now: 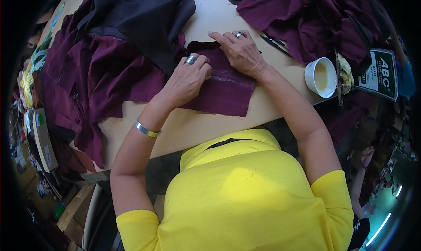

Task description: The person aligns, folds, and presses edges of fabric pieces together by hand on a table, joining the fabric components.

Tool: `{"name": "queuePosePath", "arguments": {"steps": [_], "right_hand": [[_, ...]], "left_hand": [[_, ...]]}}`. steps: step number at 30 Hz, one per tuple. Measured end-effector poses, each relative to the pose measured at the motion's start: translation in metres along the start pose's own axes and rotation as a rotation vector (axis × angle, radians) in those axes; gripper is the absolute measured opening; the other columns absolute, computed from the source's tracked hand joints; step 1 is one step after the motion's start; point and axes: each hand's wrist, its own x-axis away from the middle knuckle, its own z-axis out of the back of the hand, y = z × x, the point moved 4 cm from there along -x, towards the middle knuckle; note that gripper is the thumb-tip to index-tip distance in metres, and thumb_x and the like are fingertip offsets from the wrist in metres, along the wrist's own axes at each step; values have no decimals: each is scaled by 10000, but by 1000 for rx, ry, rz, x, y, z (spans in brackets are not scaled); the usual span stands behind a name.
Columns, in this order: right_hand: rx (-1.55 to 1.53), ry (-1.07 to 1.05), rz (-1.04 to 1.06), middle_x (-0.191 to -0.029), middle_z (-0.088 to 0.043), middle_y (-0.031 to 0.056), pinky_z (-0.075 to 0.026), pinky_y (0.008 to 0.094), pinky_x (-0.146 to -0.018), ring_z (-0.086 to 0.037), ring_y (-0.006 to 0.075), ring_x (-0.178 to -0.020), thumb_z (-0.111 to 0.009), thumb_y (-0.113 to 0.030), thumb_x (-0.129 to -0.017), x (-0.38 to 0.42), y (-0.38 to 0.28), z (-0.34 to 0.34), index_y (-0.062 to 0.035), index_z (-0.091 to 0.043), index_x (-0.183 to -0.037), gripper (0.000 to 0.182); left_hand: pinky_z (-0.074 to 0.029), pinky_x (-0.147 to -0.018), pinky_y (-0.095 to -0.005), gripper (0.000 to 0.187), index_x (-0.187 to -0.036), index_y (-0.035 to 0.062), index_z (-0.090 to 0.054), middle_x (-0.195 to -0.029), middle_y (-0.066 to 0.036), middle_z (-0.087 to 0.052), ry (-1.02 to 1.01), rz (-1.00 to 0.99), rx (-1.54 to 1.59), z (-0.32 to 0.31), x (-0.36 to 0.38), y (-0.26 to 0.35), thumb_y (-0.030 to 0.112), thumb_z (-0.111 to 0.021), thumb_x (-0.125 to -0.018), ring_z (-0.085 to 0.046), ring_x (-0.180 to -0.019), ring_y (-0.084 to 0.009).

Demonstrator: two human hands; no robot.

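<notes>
A maroon cloth piece (228, 95) lies flat near the table's front edge, with whitish marks on its upper part. My left hand (187, 78) rests on its left side, fingers curled in and pressed on the cloth. At its upper edge is my right hand (239, 51), index finger stretched out to the left and the others bent; whether it pinches the edge is hidden. Left of my hands lies a heap of maroon cloth (96, 71) with black cloth (144, 25) over it.
More maroon cloth (302, 19) lies at the back right beside dark scissors (275, 44). A white bowl of pale paste (326, 78) stands at the right edge, next to a green ABC packet (380, 75). A person's arm (360, 176) shows at lower right.
</notes>
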Motion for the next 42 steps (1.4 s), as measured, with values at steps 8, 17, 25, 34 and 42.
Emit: {"name": "queuePosePath", "arguments": {"steps": [8, 17, 25, 34, 42], "right_hand": [[9, -7, -1, -871, -584, 43, -383, 347, -826, -585, 219, -738, -516, -88, -809, 0, 0, -1, -177, -471, -1251, 453], [2, 6, 0, -842, -571, 27, -393, 344, -786, -585, 198, -748, -526, -98, -788, 0, 1, 0, -169, -491, -1216, 435], [28, -30, -19, -878, -581, 32, -385, 334, -795, -567, 200, -761, -570, -101, -805, 0, 0, 0, -163, -485, -1242, 450], [27, -35, -4, -873, -576, 38, -388, 334, -783, -559, 204, -752, -583, -84, -783, 1, 1, -1, -164, -465, -1261, 499], [17, -8, 14, -859, -573, 42, -391, 334, -773, -556, 211, -730, -580, -80, -784, 0, -1, 1, -155, -467, -1258, 493]], "left_hand": [[-419, -806, -377, 167, -922, 51, -535, -979, -96, -529, 148, 56, 54, 10, 2, 0, 84, -616, -779, -502, -927, -277], [-445, -789, -366, 162, -951, 49, -590, -964, -107, -545, 18, 112, 38, 5, 1, -5, 109, -602, -800, -529, -906, -285], [-429, -730, -361, 64, -830, 53, -557, -849, -80, -524, 39, 92, 48, 5, -4, -5, 102, -583, -797, -519, -826, -253], [-426, -727, -350, 61, -832, 49, -522, -852, -83, -510, 12, 25, -110, -3, -3, -4, 57, -544, -775, -513, -819, -243], [-423, -797, -330, 149, -919, 55, -534, -949, -76, -527, 14, -51, -258, -6, 3, 0, 62, -524, -771, -529, -905, -227]]}}
